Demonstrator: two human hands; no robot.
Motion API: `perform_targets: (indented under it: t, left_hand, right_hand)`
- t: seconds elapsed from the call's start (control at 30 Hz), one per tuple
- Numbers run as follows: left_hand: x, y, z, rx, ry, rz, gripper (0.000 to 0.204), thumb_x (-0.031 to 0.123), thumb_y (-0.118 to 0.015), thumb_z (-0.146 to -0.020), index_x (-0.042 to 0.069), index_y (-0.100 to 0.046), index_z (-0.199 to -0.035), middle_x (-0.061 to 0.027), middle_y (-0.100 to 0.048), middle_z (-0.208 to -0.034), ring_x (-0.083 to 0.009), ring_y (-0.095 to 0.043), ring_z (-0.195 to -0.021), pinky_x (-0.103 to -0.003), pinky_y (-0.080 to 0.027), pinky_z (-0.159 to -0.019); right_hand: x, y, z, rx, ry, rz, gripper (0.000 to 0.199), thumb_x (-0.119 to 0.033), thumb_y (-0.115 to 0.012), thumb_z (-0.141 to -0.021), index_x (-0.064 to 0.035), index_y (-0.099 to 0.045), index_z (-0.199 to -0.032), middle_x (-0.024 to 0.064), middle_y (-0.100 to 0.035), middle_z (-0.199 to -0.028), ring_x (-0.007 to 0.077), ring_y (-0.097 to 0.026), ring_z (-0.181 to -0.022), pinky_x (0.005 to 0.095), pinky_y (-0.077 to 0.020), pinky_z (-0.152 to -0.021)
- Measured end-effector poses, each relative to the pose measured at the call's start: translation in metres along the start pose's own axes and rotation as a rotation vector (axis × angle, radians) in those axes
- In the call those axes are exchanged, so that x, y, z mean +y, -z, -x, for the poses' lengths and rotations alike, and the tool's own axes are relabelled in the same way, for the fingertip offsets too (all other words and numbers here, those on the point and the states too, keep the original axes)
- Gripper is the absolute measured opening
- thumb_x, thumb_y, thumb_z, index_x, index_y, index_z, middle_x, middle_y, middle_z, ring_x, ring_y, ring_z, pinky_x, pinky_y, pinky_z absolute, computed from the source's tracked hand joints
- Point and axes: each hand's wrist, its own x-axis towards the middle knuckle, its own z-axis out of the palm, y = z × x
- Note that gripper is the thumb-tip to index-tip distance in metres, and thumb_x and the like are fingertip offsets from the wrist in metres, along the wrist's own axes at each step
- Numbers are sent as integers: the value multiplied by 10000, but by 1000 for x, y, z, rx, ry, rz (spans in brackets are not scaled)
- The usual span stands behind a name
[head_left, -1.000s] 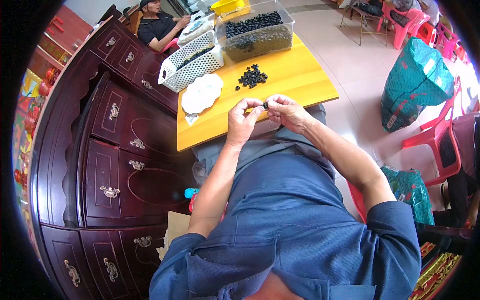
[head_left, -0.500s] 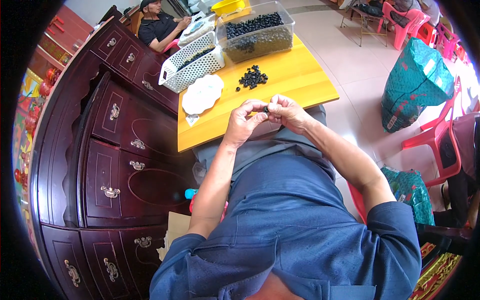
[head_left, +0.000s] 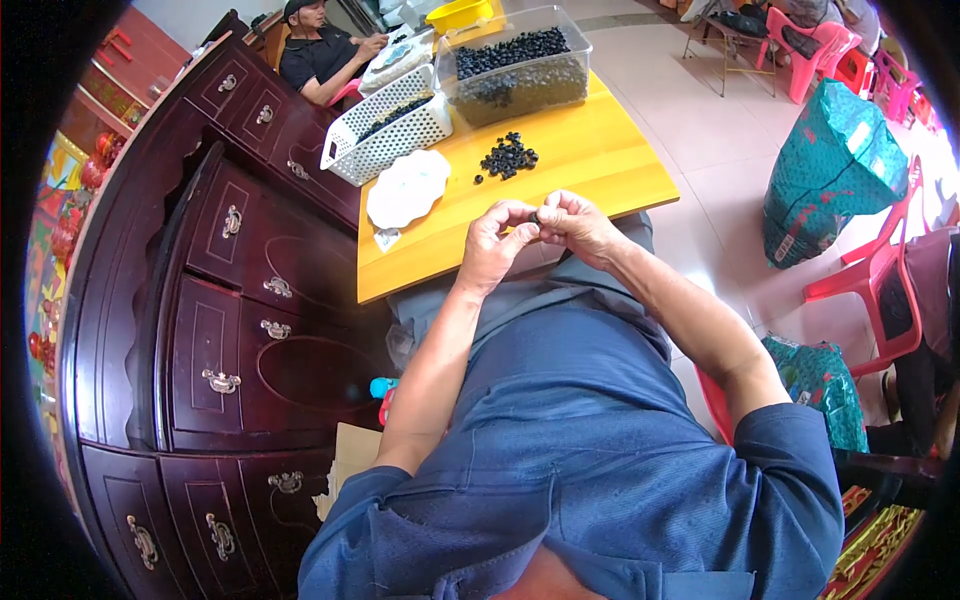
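Observation:
Between the fingertips of both hands is a small black round piece (head_left: pixel 535 217), partly covered by the fingers. My left hand (head_left: pixel 497 240) pinches it from the left, and my right hand (head_left: pixel 580 228) pinches it from the right, just off the near edge of the yellow wooden table (head_left: pixel 620 150). A loose pile of similar black pieces (head_left: pixel 510 156) lies on the tabletop beyond my hands. Left of the pile rests a white scalloped plate (head_left: pixel 408 190). Behind it stands a white perforated basket (head_left: pixel 400 135) holding more black pieces.
A clear plastic bin (head_left: pixel 520 100) full of black pieces stands at the table's far end, near a yellow basin (head_left: pixel 460 14). Another person (head_left: pixel 318 55) sits far left. Dark wooden drawers (head_left: pixel 270 250) line the left; a large teal bag (head_left: pixel 830 175) and pink chairs (head_left: pixel 880 300) are right.
My left hand and forearm have shifted slightly to the right. Both hands keep their pinch on the small black piece, and the pile looks the same.

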Motion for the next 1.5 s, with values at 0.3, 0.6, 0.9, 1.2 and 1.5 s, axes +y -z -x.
perform_targets:
  t: [0.3, 0.6, 0.9, 1.2, 1.5]
  left_hand:
    - [-6, 3, 1, 2, -17, -107, 131, 7, -679, -894, 8, -672, -1025, -26, -681, -926, -105, -655, -828, -246, -544, -755]
    - [-2, 9, -2, -37, 67, -182, 197, 88, -690, -916, 1, -668, -1091, -26, -691, -969, -95, -637, -863, -248, -525, -800]
    - [6, 79, -17, -170, 437, -443, 187, 71, -687, -829, 0, -668, -1001, 3, -655, -770, -65, -595, -601, -241, -511, -565]
    - [67, 253, -156, 311, 94, -358, 203, 26, -637, -815, 1, -681, -1012, -30, -650, -730, -78, -559, -543, -216, -452, -516]
    - [23, 180, -69, 164, 218, -228, 194, 126, -672, -898, 21, -688, -1061, -49, -709, -873, -119, -676, -709, -236, -533, -618]
  right_hand:
    - [3, 1, -1, -17, 1, 18, 170, -222, -720, -921, -132, -578, -898, -18, -640, -835, 73, -569, -703, 214, -465, -667]
    - [0, 3, 0, 55, -100, 62, 122, -208, -690, -947, -135, -595, -925, -15, -658, -864, 64, -605, -742, 218, -498, -693]
    - [0, -10, 6, 8, -328, 213, 218, -291, -637, -968, -75, -658, -954, 45, -711, -923, 89, -622, -768, 234, -494, -722]
    - [-65, -75, 11, -172, -116, 240, 169, -287, -624, -991, -118, -606, -989, 27, -691, -960, 52, -581, -784, 222, -472, -725]
    - [-167, -210, 84, -286, 356, 190, 216, -187, -688, -891, -25, -559, -952, 107, -659, -783, 170, -628, -661, 271, -516, -629]
